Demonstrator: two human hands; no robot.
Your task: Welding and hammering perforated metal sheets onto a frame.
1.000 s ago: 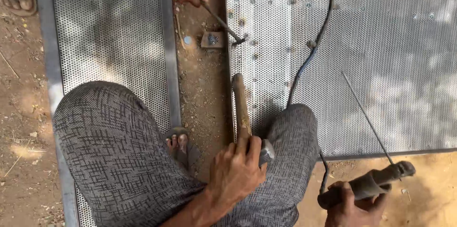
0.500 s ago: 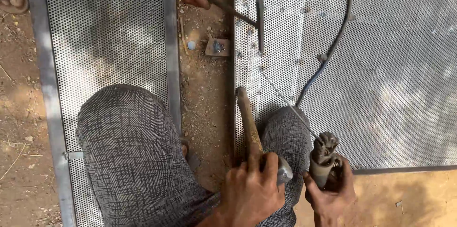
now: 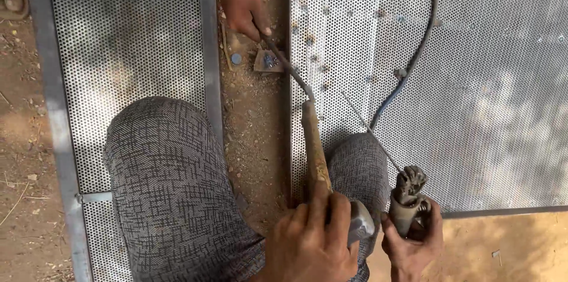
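My left hand [image 3: 310, 240] is closed around a hammer [image 3: 316, 158] close to its grey metal head. The wooden handle points away from me along the edge of the right perforated metal sheet [image 3: 473, 81]. Beside it, my right hand [image 3: 414, 246] grips a welding electrode holder [image 3: 407, 199], whose thin rod [image 3: 373, 134] slants up-left over that sheet. At the top, another person's hand [image 3: 242, 10] holds a thin metal tool [image 3: 290, 69] that reaches down to the tip of the hammer handle.
A second perforated sheet in a grey frame [image 3: 130, 51] lies on the left, under my left knee [image 3: 171, 175]. A strip of bare dirt [image 3: 254, 122] with a small metal piece [image 3: 267, 60] runs between the sheets. A dark cable [image 3: 414, 57] crosses the right sheet.
My right hand has swung the electrode holder in from the right until it stands beside the hammer head. The other person's hand has lowered its thin tool toward the hammer handle's tip.
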